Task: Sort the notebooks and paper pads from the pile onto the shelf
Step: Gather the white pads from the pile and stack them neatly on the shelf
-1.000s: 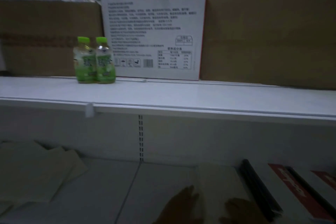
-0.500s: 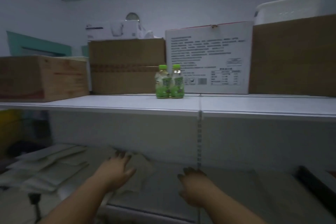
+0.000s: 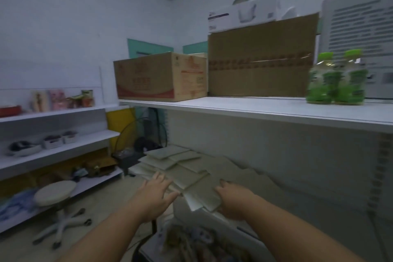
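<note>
A loose pile of beige notebooks and paper pads (image 3: pixel 180 166) lies spread on the dim lower shelf (image 3: pixel 282 189), under the white upper shelf (image 3: pixel 255 108). My left hand (image 3: pixel 154 193) rests with spread fingers on the near left side of the pile. My right hand (image 3: pixel 234 200) holds the right edge of the nearest beige notebook (image 3: pixel 202 195), thumb on top. That notebook juts out over the shelf's front edge. Blur hides the fingers beneath it.
On the upper shelf stand cardboard boxes (image 3: pixel 159 76), a larger brown box (image 3: pixel 261 59) and two green bottles (image 3: pixel 336 81). At the left are white wall shelves (image 3: pixel 59 149) with small goods, a round stool (image 3: pixel 55 192) on the floor and a fan (image 3: pixel 144 134).
My view has swung left, away from the black-and-red books toward the beige pile. Both hands moved left onto the pile, and my right hand took hold of a notebook.
</note>
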A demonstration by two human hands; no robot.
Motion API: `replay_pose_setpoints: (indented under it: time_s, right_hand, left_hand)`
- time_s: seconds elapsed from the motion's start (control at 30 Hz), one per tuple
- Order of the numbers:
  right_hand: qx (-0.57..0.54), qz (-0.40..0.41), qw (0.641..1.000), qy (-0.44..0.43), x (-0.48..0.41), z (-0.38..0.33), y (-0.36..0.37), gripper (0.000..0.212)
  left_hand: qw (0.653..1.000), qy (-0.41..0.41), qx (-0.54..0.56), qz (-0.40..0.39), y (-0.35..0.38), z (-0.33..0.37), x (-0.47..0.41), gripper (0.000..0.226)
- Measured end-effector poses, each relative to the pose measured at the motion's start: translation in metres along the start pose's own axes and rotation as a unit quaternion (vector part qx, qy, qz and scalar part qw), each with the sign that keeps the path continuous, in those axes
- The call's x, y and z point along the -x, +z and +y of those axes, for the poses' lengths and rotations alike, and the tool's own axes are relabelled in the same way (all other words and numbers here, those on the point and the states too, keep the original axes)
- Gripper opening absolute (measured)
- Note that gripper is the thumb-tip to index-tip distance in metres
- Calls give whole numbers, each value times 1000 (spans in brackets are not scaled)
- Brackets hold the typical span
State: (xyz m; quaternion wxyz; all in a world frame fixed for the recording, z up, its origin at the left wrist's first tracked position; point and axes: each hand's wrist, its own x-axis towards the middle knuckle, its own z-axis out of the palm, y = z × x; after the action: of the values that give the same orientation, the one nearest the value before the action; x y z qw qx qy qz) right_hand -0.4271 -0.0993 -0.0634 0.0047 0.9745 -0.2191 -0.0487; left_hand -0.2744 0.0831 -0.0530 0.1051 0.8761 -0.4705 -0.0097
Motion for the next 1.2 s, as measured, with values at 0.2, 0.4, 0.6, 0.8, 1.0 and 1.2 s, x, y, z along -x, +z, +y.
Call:
replay_pose_setpoints:
  time_s: [0.2,0.4,0.6,0.8,1.0,1.2]
  right_hand:
    - [-37,25,999,-25,-99,-20,-17,58]
    - [-73,26,996,-32,-200,-19,-20,64]
    - [-77,44,994,-62,-271,-48,-12,59]
    - [-70,70,994,-46,-318,-62,1,66]
    - [-93,48,992,76,-342,-66,18,60]
    - [-105,46,984,135,-348,-67,22,55]
  left_hand:
    - [999,-26,-24,-14,-20,-63,-62,59]
    - [999,-15,-25,-28,-14,-107,-118,58]
    - [998,-44,-9,-53,-6,-165,-150,56]
    - [999,-25,27,-23,-18,-204,-215,42]
    - [998,-10,52,-28,-8,-250,-304,40]
    - [987,-39,101,-117,15,-282,-383,42]
